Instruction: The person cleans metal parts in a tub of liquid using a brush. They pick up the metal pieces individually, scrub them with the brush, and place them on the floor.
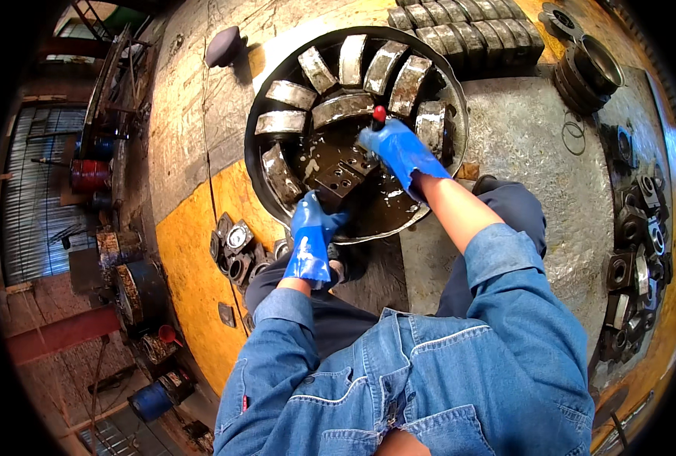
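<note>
A wide round metal pan [465, 121] of dark, oily liquid stands between my legs. In it a dark rectangular metal block with holes [341, 179] is tilted up. My left hand [312, 232], in a blue rubber glove, grips the block at its near left edge, thumb apart from the fingers. My gloved right hand [402, 152] is closed round a red-ended handle [379, 113] above the right of the block; the tool's working end is hidden or blurred. Curved metal segments [352, 61] line the pan's left, far and right sides, and another curved piece [343, 110] lies inside them.
Rows of similar segments [482, 42] stand beyond the pan at the far right. Ring-shaped metal parts [587, 72] are stacked right of them. Small metal parts lie at the left [237, 237] and along the right edge [633, 258]. Drums [91, 175] stand at the far left.
</note>
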Motion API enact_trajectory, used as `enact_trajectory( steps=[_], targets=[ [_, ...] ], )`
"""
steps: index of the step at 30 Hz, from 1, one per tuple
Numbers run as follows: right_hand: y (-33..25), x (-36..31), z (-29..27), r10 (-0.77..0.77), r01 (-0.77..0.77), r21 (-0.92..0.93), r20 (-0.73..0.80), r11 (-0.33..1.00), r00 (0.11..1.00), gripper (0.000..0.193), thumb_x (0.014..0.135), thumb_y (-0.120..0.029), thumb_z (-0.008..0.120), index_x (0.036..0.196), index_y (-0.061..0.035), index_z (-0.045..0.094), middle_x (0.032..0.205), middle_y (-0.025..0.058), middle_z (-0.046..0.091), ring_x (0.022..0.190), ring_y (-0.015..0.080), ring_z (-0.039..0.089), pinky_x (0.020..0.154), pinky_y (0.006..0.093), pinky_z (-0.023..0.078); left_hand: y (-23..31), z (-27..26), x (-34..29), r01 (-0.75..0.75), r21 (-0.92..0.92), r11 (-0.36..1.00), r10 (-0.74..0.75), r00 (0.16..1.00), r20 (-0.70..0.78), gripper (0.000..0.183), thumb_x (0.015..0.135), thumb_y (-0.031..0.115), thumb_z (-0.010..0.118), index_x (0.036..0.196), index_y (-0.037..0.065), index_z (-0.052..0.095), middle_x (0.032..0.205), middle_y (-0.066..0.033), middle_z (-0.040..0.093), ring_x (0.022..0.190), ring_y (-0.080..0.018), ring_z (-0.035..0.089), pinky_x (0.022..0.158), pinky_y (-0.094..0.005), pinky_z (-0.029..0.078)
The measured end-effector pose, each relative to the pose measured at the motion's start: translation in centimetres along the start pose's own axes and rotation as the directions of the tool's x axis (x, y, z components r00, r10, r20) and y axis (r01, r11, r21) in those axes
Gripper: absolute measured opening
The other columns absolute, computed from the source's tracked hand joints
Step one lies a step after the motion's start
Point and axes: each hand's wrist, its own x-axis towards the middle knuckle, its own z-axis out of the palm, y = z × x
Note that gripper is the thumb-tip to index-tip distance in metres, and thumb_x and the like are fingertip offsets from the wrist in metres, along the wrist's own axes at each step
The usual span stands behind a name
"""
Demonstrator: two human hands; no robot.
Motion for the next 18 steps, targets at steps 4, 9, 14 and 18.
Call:
enact_trajectory(
  steps=[4, 9, 14, 18],
  targets=[
    [-1.9, -1.9, -1.0, -0.089, 0.093, -0.052, 0.073, 0.994, 0.993, 0.043, 0.088, -0.041, 0.070, 0.105, -0.0012, 0.075, 0.094, 0.0181, 0.076, 0.089, 0.0297, 0.072, 0.087, 0.0390, 0.054, 1.3, -0.4, -0.3, 0.023, 0.066, 0.998, -0.022, 1.000, -0.015, 0.074, 0.071, 0.040, 0.092, 0.126, -0.001, 0.065, 0.119, -0.0225, 0.073, 0.114, -0.0375, 0.070, 0.096, -0.0438, 0.056],
    [1.9, 3.2, -0.3, -0.010, 0.007, -0.284, -0.011, 0.959, 1.000, 0.042, 0.085, -0.043, 0.069, 0.103, -0.0054, 0.077, 0.100, 0.0194, 0.076, 0.093, 0.0321, 0.073, 0.089, 0.0413, 0.056, 1.6, -0.7, 0.2, -0.001, 0.049, 0.999, 0.001, 1.000, 0.009, 0.077, 0.069, 0.043, 0.093, 0.124, -0.002, 0.065, 0.118, -0.0233, 0.073, 0.112, -0.0382, 0.070, 0.095, -0.0441, 0.057],
    [3.3, 5.2, 1.0, -0.010, 0.021, -0.194, 0.059, 0.981, 0.998, 0.041, 0.086, -0.043, 0.068, 0.105, -0.0068, 0.076, 0.102, 0.0207, 0.076, 0.100, 0.0297, 0.075, 0.091, 0.0378, 0.056, 1.7, -0.3, 0.3, -0.001, 0.084, 0.996, 0.004, 0.999, -0.040, 0.076, 0.068, 0.041, 0.093, 0.125, -0.001, 0.065, 0.117, -0.0221, 0.074, 0.112, -0.0378, 0.071, 0.094, -0.0436, 0.057],
    [1.0, 1.9, 2.8, -0.069, 0.055, -0.421, -0.019, 0.905, 0.997, 0.041, 0.085, -0.043, 0.070, 0.107, -0.0100, 0.078, 0.102, 0.0203, 0.077, 0.100, 0.0329, 0.074, 0.094, 0.0394, 0.057, -0.9, -0.3, -0.5, 0.064, 0.058, 0.996, -0.065, 0.998, 0.016, 0.070, 0.071, 0.042, 0.091, 0.127, 0.007, 0.068, 0.125, -0.0181, 0.072, 0.117, -0.0366, 0.069, 0.099, -0.0445, 0.055]
  ],
)
